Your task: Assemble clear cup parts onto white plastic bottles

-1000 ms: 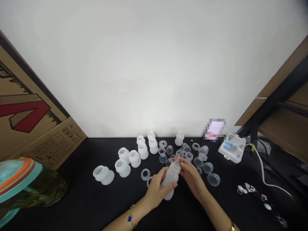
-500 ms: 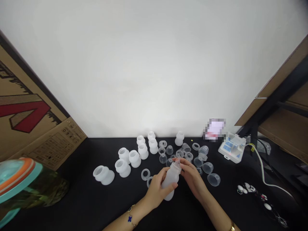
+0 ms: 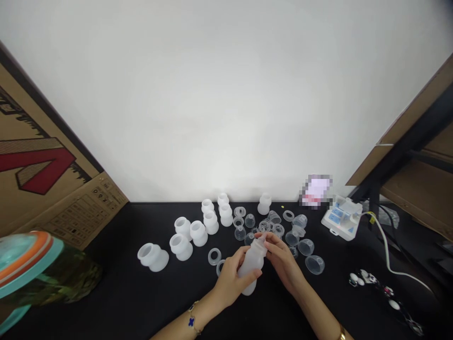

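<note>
1. The left hand (image 3: pixel 230 278) is wrapped round the body of a frosted bottle (image 3: pixel 252 264), thumb across the near side.
2. The right hand (image 3: pixel 281 255) has its fingers closed about the clear tip (image 3: pixel 262 239) at the bottle's top.
3. The bottle sits between the two hands, tilted, its top leaning away and to the right; whether its base touches the black table (image 3: pixel 116 293) cannot be told.
4. A bracelet (image 3: pixel 191 322) with a blue charm circles the left wrist; a gold band (image 3: pixel 341 333) shows on the right.
5. Just beyond the left hand lies a clear ring (image 3: pixel 214 256), with another partly hidden by the fingers.
6. Past the right hand, clear domed caps (image 3: pixel 305 247) and more rings are scattered, some overlapping.
7. Farther left, open-mouthed white bottles (image 3: pixel 198 233) stand grouped; one more stands apart near the wall (image 3: pixel 226 104).
8. At the far right are a white power strip (image 3: pixel 341 217), its cable (image 3: pixel 387 255) and a beaded strand (image 3: pixel 392 302).
9. At the far left, an orange-and-teal-lidded jar (image 3: pixel 67 278) stands before a cardboard box (image 3: pixel 85 208).
</note>
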`<action>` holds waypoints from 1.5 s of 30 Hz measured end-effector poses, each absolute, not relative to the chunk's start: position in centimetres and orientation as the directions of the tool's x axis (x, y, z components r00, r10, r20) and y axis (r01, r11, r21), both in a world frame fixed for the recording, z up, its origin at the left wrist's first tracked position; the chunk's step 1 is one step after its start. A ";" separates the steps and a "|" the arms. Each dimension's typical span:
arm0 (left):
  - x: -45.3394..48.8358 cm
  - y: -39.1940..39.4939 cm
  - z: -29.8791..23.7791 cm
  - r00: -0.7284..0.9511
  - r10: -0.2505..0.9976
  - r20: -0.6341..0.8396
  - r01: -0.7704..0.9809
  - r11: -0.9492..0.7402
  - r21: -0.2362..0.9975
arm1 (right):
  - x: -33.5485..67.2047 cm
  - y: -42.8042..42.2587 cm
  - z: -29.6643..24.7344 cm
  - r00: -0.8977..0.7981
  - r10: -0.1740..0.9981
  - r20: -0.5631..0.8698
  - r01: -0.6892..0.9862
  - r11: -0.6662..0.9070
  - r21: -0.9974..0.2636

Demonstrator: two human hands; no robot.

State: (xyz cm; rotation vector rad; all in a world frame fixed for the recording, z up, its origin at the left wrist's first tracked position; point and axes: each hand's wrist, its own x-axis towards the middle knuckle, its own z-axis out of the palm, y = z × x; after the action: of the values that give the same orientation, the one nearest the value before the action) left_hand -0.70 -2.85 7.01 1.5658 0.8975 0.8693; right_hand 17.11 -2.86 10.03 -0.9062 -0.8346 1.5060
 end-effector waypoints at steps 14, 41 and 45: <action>-0.7 -2.9 7.1 0.440 0.895 0.075 0.100 -0.132 0.986 | 17.3 -2.7 9.6 -0.067 0.991 -0.112 -0.449 -0.130 -0.884; -0.7 -3.0 7.3 0.458 0.885 0.082 0.092 -0.140 0.986 | 17.3 -2.6 9.9 -0.095 0.993 -0.075 -0.424 -0.109 -0.899; -0.7 -2.9 7.1 0.459 0.883 0.097 0.077 -0.148 0.986 | 17.3 -2.7 9.6 -0.105 0.992 -0.073 -0.435 -0.111 -0.893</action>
State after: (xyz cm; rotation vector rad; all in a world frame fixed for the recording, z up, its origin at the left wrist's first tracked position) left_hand -0.71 -2.92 7.06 1.5677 0.8640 0.8834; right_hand 17.31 -2.67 9.58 -0.8867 -0.8764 1.5221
